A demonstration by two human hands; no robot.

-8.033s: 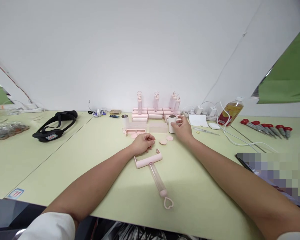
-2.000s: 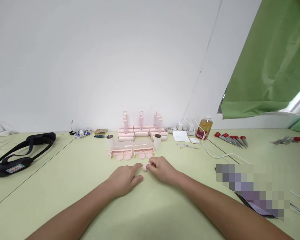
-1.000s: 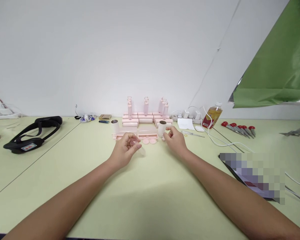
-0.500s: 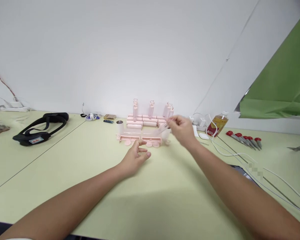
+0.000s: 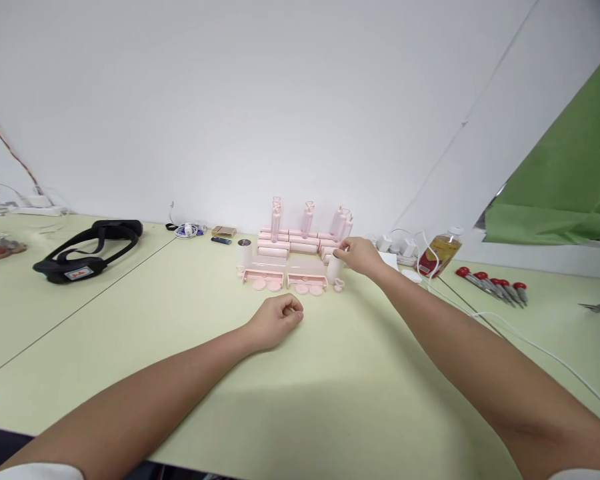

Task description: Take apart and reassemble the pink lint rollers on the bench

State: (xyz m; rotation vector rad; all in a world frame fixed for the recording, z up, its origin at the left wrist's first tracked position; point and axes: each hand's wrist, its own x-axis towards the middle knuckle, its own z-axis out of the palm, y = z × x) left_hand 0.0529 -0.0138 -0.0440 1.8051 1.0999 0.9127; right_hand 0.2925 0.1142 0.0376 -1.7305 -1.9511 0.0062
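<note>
My right hand [image 5: 359,256] is closed at the top rim of a white cylinder [image 5: 335,270] that stands upright at the right end of the pink parts. Beside that cylinder's foot lies a small pink heart-shaped ring piece [image 5: 339,286]. Two open pink trays [image 5: 263,275] [image 5: 307,281] with clear covers lie side by side, several flat pink discs [image 5: 301,289] in front of them. Another white cylinder [image 5: 245,252] stands at their left end. My left hand [image 5: 279,321] rests on the table nearer to me, fingers curled in and nothing visible in them.
Behind the trays are pink-and-white rounded cases [image 5: 273,249] and upright clear tubes with pink heart tops [image 5: 307,220]. A black head strap [image 5: 87,253] lies left. To the right are white cables [image 5: 460,307], a bottle [image 5: 441,252] and red-ended tools [image 5: 495,287].
My right hand held a clear piece above the right tray; it is now at the white cylinder's rim, and that piece no longer shows in it. My left fingers have curled in, and the view has shifted slightly.
</note>
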